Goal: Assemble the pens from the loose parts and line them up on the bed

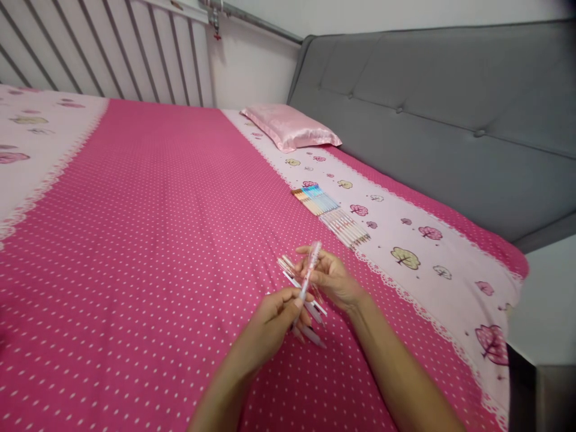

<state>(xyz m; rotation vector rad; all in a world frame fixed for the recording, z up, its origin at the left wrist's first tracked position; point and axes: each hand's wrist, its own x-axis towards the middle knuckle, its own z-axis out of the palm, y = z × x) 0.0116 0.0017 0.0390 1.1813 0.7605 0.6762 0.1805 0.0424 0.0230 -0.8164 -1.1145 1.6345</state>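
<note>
Bedspread (157,198) in dotted magenta, crossed by pale tree-printed bands, is the surface bearing all the pens. Grey padded headboard (436,90) stands along the right side; white radiator (132,48) at far left. Pink satin pillow (288,126) lies near the headboard.

Two flat pen sets lie end to end on the bedspread, beyond the hands. Far set (317,201): orange-tan pens beside blue ones. Near set (345,229): pale pens with reddish marks and darker ends towards the right hand. Whether clear sleeves enclose them cannot be told.

Left hand (274,321): thumb and finger clamped on the lower end of one pen. Right hand (333,279): fingers curved about the same pen; whether they pinch it cannot be told.

Loose pens (290,276) sit beneath the hands, mostly slanting from far left to near right.

Held pen (312,259): pale, pinkish, red-patterned; between both hands, long axis steeply tilted, upper end leaning right.
</note>
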